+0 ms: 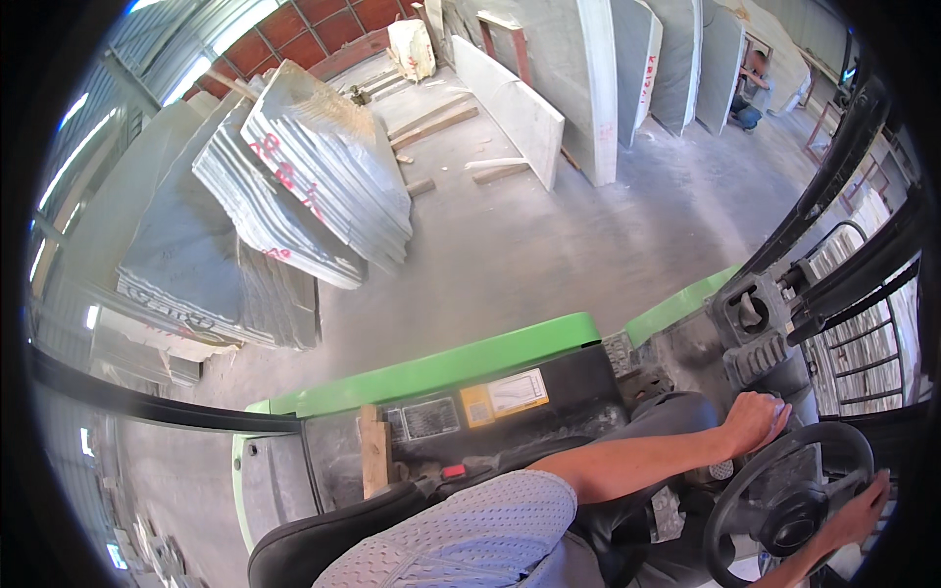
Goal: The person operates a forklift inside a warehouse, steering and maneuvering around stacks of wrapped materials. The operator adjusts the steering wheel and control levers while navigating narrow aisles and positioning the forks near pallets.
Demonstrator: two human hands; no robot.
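Note:
A black steering wheel [718, 519] stands at the lower right, with a round hub at its centre. My right hand [863, 508] is closed on the right side of its rim. Just beyond the rim, my left hand [753, 421] has its fingers curled. Whatever those fingers hold, if anything, is hidden. My left arm [642, 461] stretches across from a white perforated sleeve [470, 534]. Past the left hand is a dusty grey console [760, 323] with a recess and a ribbed pad.
Green body panels [441, 363] edge the vehicle beside the black seat [304, 549]. A wooden block [374, 451] stands behind it. Stacked stone slabs [323, 167] lean at left; upright slabs [578, 88] line the far right. A person [751, 93] crouches among them. Timbers [431, 127] lie on the floor.

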